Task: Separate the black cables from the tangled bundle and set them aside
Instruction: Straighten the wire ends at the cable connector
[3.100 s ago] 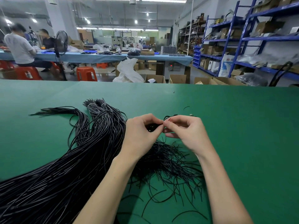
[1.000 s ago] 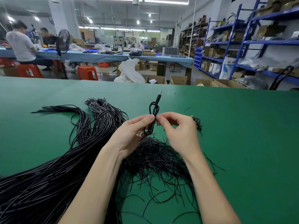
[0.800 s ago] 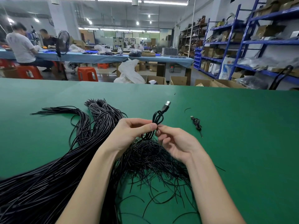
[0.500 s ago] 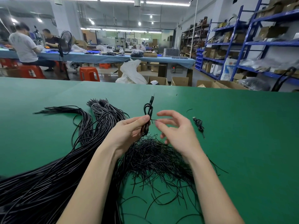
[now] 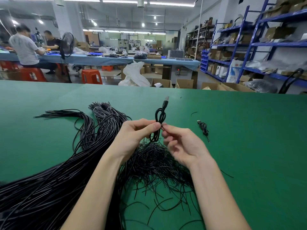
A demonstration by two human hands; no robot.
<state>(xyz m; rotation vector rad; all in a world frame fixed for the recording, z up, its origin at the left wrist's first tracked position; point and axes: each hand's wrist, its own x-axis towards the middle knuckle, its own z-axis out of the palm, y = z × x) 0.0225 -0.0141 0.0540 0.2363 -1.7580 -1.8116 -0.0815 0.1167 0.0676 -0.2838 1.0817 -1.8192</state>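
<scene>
Layout on the bench (image 5: 249,146). The cable bundle (image 5: 49,188) runs from the near left corner toward the centre, its ends (image 5: 103,108) fanned at the far side. A loose tangle (image 5: 154,163) lies right of it, beneath both hands. The left hand (image 5: 132,138) and right hand (image 5: 182,145) meet above the tangle, with a coiled cable (image 5: 159,120) between them, plug end farthest. A second coil (image 5: 203,128) lies apart on the bench, right of the hands.
</scene>
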